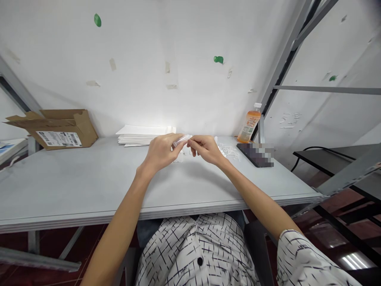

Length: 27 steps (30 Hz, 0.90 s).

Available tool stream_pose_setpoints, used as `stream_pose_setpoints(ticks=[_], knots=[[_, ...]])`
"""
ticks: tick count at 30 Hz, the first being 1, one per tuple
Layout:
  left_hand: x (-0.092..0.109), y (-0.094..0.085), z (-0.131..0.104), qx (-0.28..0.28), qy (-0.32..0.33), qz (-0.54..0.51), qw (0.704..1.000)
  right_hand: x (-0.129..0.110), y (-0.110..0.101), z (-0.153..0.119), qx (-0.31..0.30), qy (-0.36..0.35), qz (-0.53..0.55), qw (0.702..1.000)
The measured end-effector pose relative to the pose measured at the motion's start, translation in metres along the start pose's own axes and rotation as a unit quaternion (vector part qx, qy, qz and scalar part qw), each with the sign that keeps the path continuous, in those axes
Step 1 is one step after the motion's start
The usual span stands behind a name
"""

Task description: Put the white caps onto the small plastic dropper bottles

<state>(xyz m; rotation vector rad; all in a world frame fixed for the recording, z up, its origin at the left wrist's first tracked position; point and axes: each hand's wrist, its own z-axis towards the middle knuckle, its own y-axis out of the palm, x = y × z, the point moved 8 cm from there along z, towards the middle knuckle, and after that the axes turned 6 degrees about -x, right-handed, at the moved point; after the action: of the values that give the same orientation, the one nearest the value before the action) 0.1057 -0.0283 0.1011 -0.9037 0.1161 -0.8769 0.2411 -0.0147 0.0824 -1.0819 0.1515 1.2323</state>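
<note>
One clear tube (181, 140), pinched in the left hand's (163, 151) fingers; right hand (205, 148), fingers bunched at its end, grip unclear; both above desk (89, 178).

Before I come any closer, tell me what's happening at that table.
A person's left hand holds a small clear, tube-like item over the table, with the right hand close against its end. Stacked white sheets or cards lie behind the left hand; thin white strands lie beyond the right, near an orange drink bottle.
</note>
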Motion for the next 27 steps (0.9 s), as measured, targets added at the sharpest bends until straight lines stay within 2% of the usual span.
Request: stream_pose_setpoints(ticks=[2,4,7,12,18,20,22,24,27], knots=[[0.003,0.002,0.0,-0.006,0.008,0.01,1.0,-0.006,-0.005,-0.001,0.061,-0.034,-0.115,0.991],[0.007,0.003,0.001,-0.01,0.014,0.026,1.0,-0.01,-0.007,-0.002,0.115,-0.055,-0.22,0.967],[0.01,0.003,0.001,-0.009,0.021,0.057,0.998,-0.009,-0.004,0.0,0.146,-0.052,-0.303,0.94],[0.009,0.003,0.001,-0.007,0.016,0.079,0.997,-0.004,0.0,0.003,0.158,-0.048,-0.344,0.924],[0.006,0.006,0.002,-0.014,-0.001,0.096,0.995,0.002,-0.002,0.008,0.164,-0.009,-0.338,0.926],[0.005,0.006,0.002,-0.026,-0.001,0.085,0.996,0.01,-0.017,0.007,0.18,0.022,-0.322,0.929],[0.002,0.003,0.002,-0.031,-0.007,0.06,0.998,0.023,-0.046,0.001,0.223,0.079,-0.299,0.925],[-0.006,-0.003,0.001,-0.017,-0.029,0.04,0.999,0.039,-0.081,-0.012,0.282,0.154,-0.273,0.907],[-0.016,-0.01,0.0,0.006,-0.049,0.033,0.998,0.056,-0.11,-0.024,0.296,0.208,-0.253,0.897]])
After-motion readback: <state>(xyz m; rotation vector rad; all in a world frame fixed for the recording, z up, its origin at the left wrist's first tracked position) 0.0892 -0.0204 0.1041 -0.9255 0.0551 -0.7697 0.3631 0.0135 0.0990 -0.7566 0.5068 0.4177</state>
